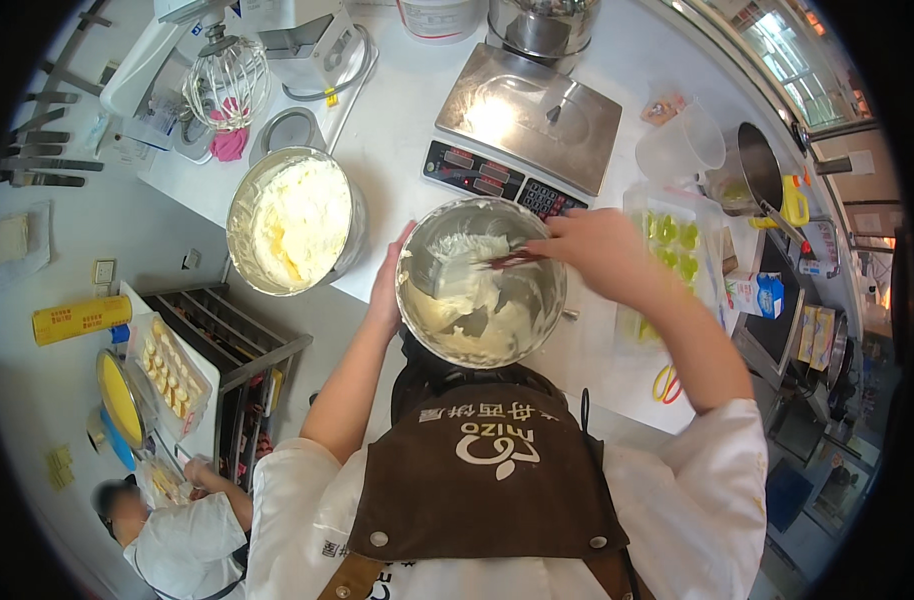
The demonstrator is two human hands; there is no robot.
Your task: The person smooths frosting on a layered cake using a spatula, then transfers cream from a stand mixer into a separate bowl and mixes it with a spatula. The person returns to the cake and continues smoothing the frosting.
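Right before me at the counter's front edge is a steel mixing bowl [532,322], its inner wall smeared with pale cream [464,281]. My left hand [388,285] grips the bowl's left side. Inside it, a dark red spatula [521,258] meets the cream, its handle held in my right hand [596,251]. To the left stands a second steel bowl [356,217] with a large mass of whipped cream [299,217] and a yellow streak in it. A digital scale [528,120] sits just beyond the bowl in front of me.
A stand mixer's whisk [228,82] hangs at the back left. Right of me are a plastic box of green grapes [674,240], a clear jug [682,142] and a steel pot [749,165]. Another person [179,540] works at the lower left, near a rack [232,337].
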